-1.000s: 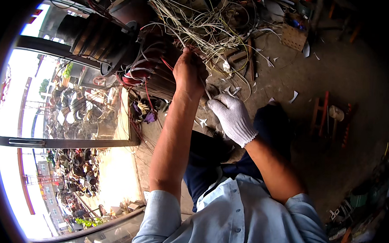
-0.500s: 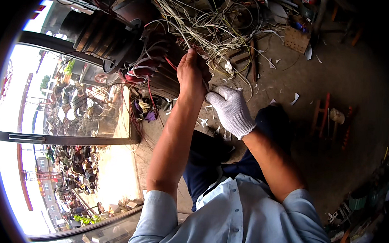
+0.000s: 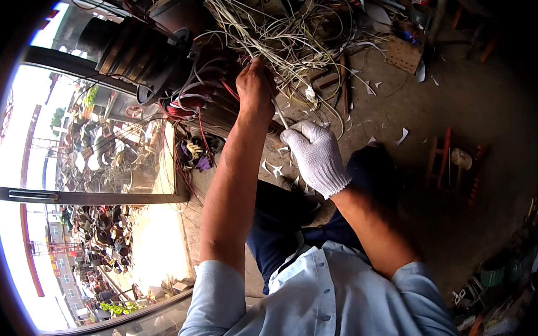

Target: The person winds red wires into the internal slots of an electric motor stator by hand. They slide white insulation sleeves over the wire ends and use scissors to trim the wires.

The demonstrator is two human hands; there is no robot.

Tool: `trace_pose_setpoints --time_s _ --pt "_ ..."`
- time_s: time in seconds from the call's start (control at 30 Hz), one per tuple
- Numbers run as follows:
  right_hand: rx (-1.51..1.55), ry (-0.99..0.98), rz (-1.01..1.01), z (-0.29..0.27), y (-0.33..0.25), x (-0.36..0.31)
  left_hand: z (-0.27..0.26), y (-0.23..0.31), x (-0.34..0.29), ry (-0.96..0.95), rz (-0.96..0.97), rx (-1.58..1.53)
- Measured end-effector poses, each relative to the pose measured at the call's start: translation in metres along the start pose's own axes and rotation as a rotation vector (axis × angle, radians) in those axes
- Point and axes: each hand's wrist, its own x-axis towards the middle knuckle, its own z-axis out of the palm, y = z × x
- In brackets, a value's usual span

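A thin whitish cable (image 3: 278, 111) runs between my two hands. My bare left hand (image 3: 255, 90) is closed around it farther up, beside a large motor rotor (image 3: 208, 105) with red and grey leads. In a white knitted glove, my right hand (image 3: 315, 153) pinches the cable lower down, nearer my body. Beyond my left hand the cable leads toward a tangled heap of pale cables (image 3: 286, 39). The glove hides the cable's near end.
Dark slip rings (image 3: 130, 51) stick out from the rotor on the left, near a glass window frame (image 3: 99, 196). A perforated box (image 3: 404, 54) stands at the back right. A small red stool (image 3: 446, 158) is on the right. White scraps (image 3: 402, 136) litter the floor.
My left hand has moved slightly up and left along the cable, away from my right hand. More of the cable shows between them, and the right hand stays closed on it.
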Motion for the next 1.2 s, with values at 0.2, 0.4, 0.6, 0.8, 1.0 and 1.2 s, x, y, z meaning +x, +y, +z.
trace_pose_setpoints --time_s 0.2,0.4,0.6,0.8,1.0,1.2 --pt "0.166 -0.023 0.189 -0.001 0.002 -0.003 0.005 -0.004 0.005 0.112 -0.047 0.120" --pt "0.067 -0.137 0.149 -0.019 0.007 -0.006 0.019 -0.004 -0.029 0.090 -0.018 0.109" --pt "0.017 -0.070 0.036 -0.012 0.009 -0.009 0.022 0.003 -0.036 0.118 -0.068 0.110" --pt "0.065 -0.085 0.082 -0.003 0.005 -0.003 0.018 0.005 -0.044 0.106 -0.059 0.103" --pt "0.021 -0.067 0.031 0.001 0.014 0.001 0.008 0.001 -0.054 0.055 -0.119 0.072" --pt "-0.042 -0.072 0.115 -0.006 0.012 -0.006 0.002 -0.014 -0.068 0.044 -0.187 0.111"
